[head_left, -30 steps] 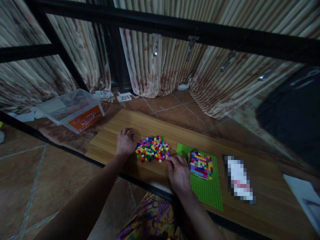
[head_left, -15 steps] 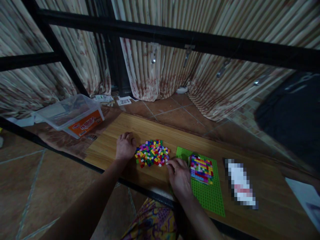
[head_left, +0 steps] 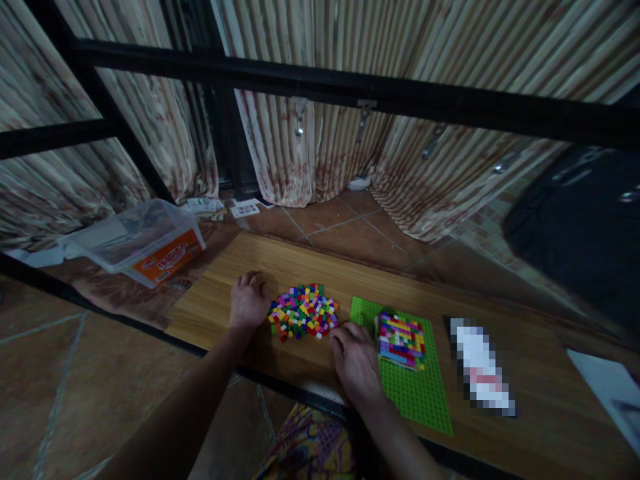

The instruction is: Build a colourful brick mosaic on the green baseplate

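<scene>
A loose pile of small multicoloured toy bricks (head_left: 303,312) lies on the wooden board between my hands. My left hand (head_left: 249,300) rests on the wood at the pile's left edge, fingers loosely bent and apart, with nothing seen in it. At the pile's right edge is my right hand (head_left: 354,357), its thumb and fingertips drawn together; what they hold, if anything, is too small to make out. Just right of that hand lies a green studded baseplate (head_left: 417,393). On it sits a rectangular block built from rows of coloured bricks (head_left: 401,340).
A pixelated white packet (head_left: 481,367) lies right of the baseplate, and a sheet of paper (head_left: 603,387) farther right. A clear plastic tub (head_left: 150,243) with an orange label stands at the left. A black metal bar (head_left: 320,80) crosses in front of striped curtains.
The camera view has shifted slightly. My right hand stays at the pile's right edge with its fingertips a little more drawn in. My left hand keeps its place beside the pile.
</scene>
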A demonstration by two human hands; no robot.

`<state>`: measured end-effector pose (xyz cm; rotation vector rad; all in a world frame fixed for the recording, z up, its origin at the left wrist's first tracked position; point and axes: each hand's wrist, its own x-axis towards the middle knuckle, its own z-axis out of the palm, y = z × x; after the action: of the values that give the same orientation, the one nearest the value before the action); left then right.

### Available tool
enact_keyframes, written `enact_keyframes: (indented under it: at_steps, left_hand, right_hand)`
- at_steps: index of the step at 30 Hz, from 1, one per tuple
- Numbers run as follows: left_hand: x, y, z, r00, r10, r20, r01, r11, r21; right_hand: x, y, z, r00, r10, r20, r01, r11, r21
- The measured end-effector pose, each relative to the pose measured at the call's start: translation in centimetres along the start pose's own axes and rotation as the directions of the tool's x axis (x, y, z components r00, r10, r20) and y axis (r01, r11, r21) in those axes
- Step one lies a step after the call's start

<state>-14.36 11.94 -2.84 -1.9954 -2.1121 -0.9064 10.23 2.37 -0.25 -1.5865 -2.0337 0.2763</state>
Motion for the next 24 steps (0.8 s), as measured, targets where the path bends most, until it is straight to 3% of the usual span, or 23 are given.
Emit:
enact_keyframes:
  at_steps: [11, 20, 24]
  left_hand:
    - [0.2, 0.1, -0.1, 1.000, 0.001, -0.006, -0.001, 1.000, 0.017]
    - [0.2, 0.2, -0.2, 1.000, 0.013, 0.003, -0.013, 1.000, 0.025]
    - [0.2, 0.1, -0.2, 1.000, 0.028, 0.003, -0.028, 0.999, 0.022]
  right_hand:
    - [-2.4, -0.3, -3.3, 0.992, 0.075, -0.097, -0.060, 0.986, 0.153]
    - [-2.5, 2.7, -6.3, 0.961, 0.156, -0.229, -0.141, 0.987, 0.079]
    - [-2.1, 3.5, -6.4, 0.953, 0.099, -0.287, -0.099, 0.995, 0.013]
